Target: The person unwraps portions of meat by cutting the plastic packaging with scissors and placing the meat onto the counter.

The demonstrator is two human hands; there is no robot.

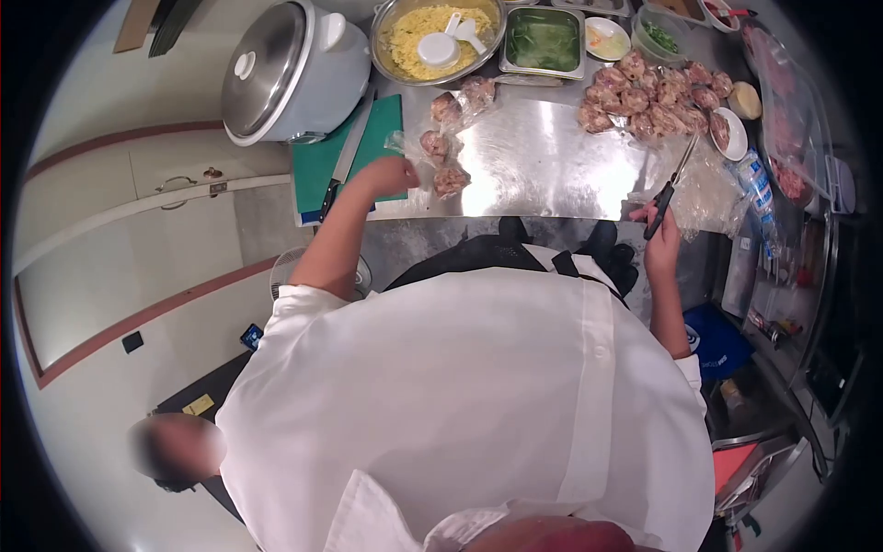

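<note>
My left hand [394, 175] is curled closed over the right edge of a green cutting board [388, 124]. Beside its fingers are clear plastic film and a row of wrapped meat balls [450, 181]; whether the fingers pinch the film is hidden. At the table's front edge, my right hand [664, 244] grips black-handled scissors [660, 207], their blades pointing up and away. Crumpled clear plastic [704, 189] lies just right of the scissors. Beyond the blades sits a large pile of wrapped meat balls [635, 101].
A knife [351, 147] lies on the board, next to a large lidded cooker [303, 69]. Along the back stand a bowl of yellow food [414, 37], a green-filled metal tray [544, 41] and small dishes. A clear tub [791, 120] is at right. Another person [179, 449] is behind, lower left.
</note>
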